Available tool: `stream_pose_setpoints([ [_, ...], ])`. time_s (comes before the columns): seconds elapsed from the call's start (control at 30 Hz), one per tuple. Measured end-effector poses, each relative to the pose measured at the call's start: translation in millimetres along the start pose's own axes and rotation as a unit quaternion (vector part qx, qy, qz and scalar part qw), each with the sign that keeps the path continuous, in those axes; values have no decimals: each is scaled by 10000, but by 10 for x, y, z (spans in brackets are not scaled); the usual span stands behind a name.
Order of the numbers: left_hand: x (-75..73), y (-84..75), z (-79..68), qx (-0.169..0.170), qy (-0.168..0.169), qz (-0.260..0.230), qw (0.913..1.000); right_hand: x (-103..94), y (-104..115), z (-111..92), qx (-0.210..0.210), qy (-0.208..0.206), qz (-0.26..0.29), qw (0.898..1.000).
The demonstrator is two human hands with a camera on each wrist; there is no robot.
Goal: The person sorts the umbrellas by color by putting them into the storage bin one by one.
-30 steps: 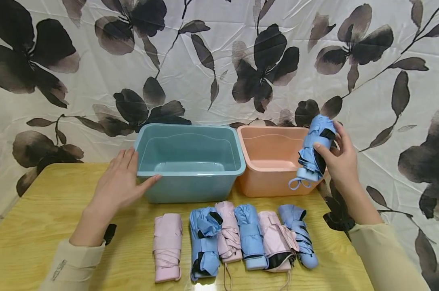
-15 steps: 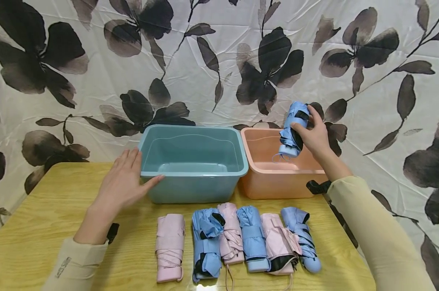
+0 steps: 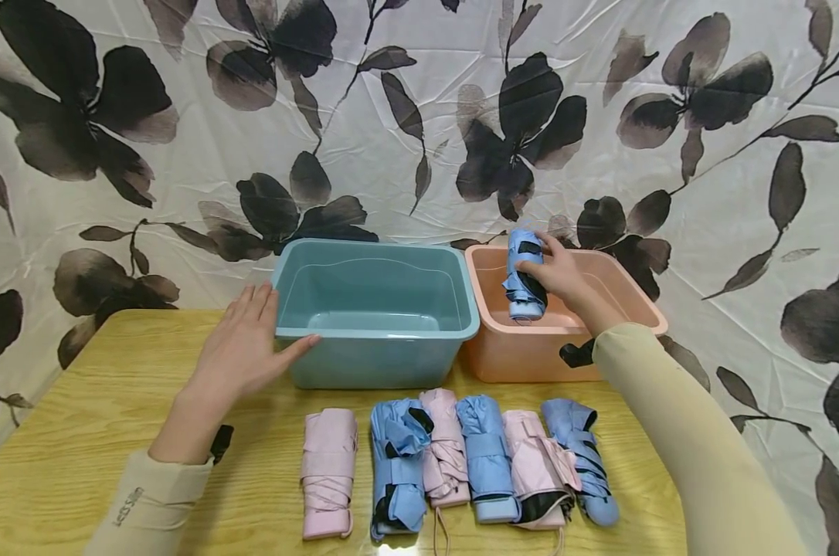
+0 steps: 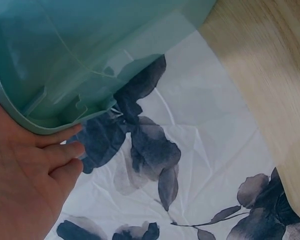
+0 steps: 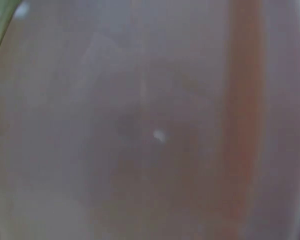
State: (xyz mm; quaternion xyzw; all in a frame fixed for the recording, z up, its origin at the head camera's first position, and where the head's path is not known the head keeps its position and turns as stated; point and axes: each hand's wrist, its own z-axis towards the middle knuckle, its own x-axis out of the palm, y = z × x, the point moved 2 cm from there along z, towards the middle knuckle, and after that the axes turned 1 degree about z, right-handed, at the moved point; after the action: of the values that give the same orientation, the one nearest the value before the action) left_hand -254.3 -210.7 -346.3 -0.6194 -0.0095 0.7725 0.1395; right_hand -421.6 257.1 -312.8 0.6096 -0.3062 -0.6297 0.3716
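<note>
A folded blue umbrella [image 3: 526, 278] is gripped in my right hand [image 3: 558, 274], tilted over the opening of the orange bin [image 3: 531, 363]. My left hand [image 3: 246, 340] rests with straight fingers against the left side of the teal bin [image 3: 371, 367], its thumb at the front rim. In the left wrist view, the fingers [image 4: 65, 155] lie along the outside of the teal bin [image 4: 45, 130]. The right wrist view is blurred and filled by the wall of the orange bin [image 5: 140, 175]; hand and umbrella are hidden there.
Several folded umbrellas lie in a row on the wooden table [image 3: 113, 432]: a pink umbrella [image 3: 327, 471] at the left, a blue umbrella [image 3: 399, 471], and a blue-grey umbrella [image 3: 582, 463] at the right end. A floral cloth [image 3: 405, 139] hangs behind the bins.
My right hand has carried the blue umbrella leftward from the right of the orange bin to above its opening, then lowered it. The left hand stays at the teal bin.
</note>
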Motion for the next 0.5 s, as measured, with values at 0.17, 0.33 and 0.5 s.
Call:
stream_pose_setpoints([
  [0.17, -10, 13, -6, -35, 33, -6, 10000, 183, -28, 22, 149, 579, -181, 9980],
  [0.33, -8, 15, -6, -57, 64, -8, 10000, 317, -39, 42, 327, 1100, -229, 9931],
  [0.5, 0, 7, -12, -77, 40, 7, 10000, 415, -79, 75, 426, 1607, -168, 9859],
])
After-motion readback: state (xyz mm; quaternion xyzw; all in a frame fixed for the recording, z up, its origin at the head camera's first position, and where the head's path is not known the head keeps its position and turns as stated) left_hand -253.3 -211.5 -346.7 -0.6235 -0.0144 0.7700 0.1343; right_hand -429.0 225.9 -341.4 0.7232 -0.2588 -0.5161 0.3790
